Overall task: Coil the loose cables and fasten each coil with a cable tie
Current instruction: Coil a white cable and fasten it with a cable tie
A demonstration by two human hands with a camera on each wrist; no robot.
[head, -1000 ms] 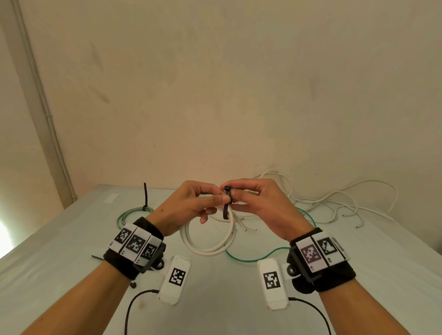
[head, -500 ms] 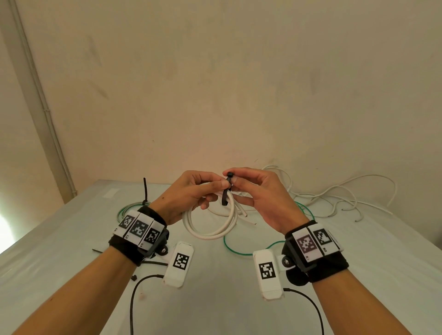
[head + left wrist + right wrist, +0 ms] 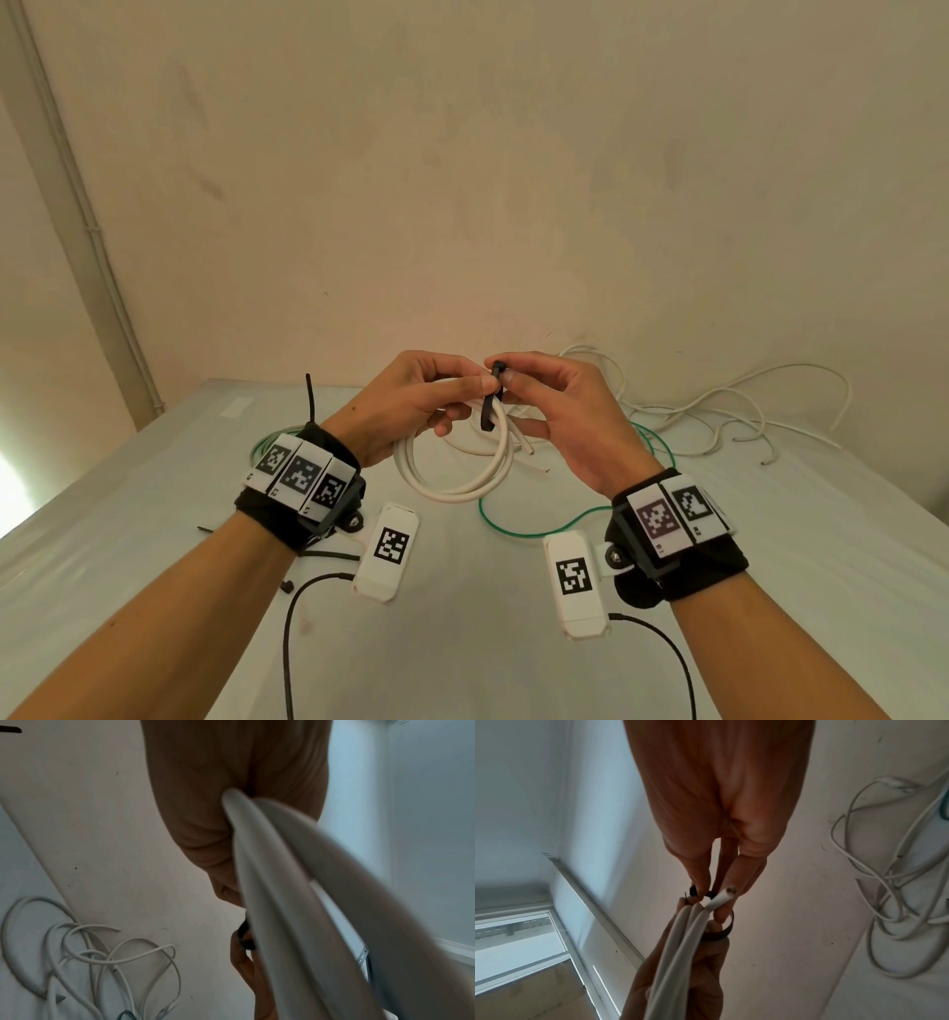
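Fingers of the left hand (image 3: 411, 406) pinch the white cable coil (image 3: 452, 473) steady while the right hand (image 3: 560, 411) pinches the black cable tie (image 3: 492, 406) looped round it, likely to cinch.

Left wrist view: the white coil (image 3: 295, 902) is blurred and runs off the lower right edge, hiding most of the black cable tie (image 3: 244, 935). Head view: the left hand (image 3: 405, 406) covers the coil's top; the green coil (image 3: 267, 447) lies partly behind the wrist.
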